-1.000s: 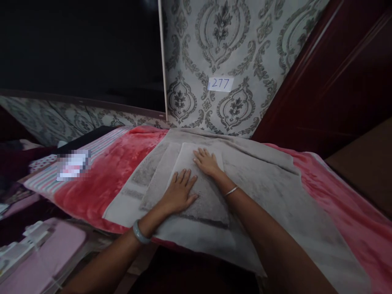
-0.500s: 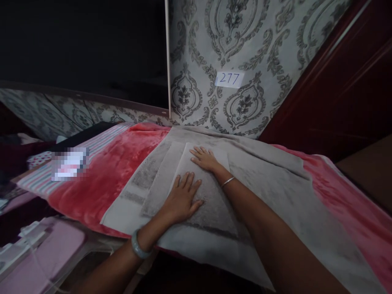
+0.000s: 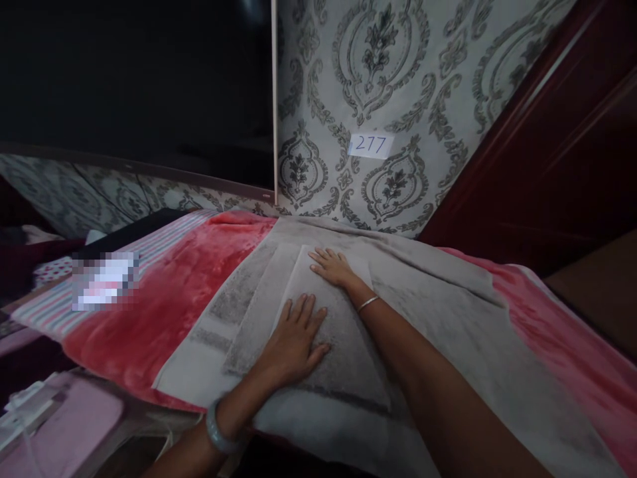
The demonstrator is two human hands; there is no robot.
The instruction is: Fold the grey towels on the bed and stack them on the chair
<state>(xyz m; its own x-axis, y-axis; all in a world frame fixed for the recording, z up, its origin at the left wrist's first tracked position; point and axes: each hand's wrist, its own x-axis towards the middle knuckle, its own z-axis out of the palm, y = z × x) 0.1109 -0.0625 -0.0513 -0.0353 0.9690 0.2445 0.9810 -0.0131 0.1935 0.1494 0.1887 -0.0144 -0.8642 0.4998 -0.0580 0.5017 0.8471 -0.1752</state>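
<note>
A folded grey towel (image 3: 343, 332) lies on top of larger grey towels (image 3: 448, 312) spread over a red blanket (image 3: 164, 292). My left hand (image 3: 293, 338) rests flat on the near part of the folded towel, fingers stretched out, a pale bangle on the wrist. My right hand (image 3: 332, 265) lies flat on the towel's far end, fingers spread, a thin silver bracelet on its wrist. Neither hand holds anything.
A patterned grey wall (image 3: 378, 99) with a paper label reading 277 (image 3: 371, 145) rises behind the bed. A dark window or screen (image 3: 134, 86) fills the upper left. Dark red wood panelling (image 3: 547, 146) stands at right. A striped cloth (image 3: 54, 305) and pink items (image 3: 64, 425) lie at left.
My left hand has slid a little toward me along the towel, and the view has shifted slightly. My right hand stays flat near the far end.
</note>
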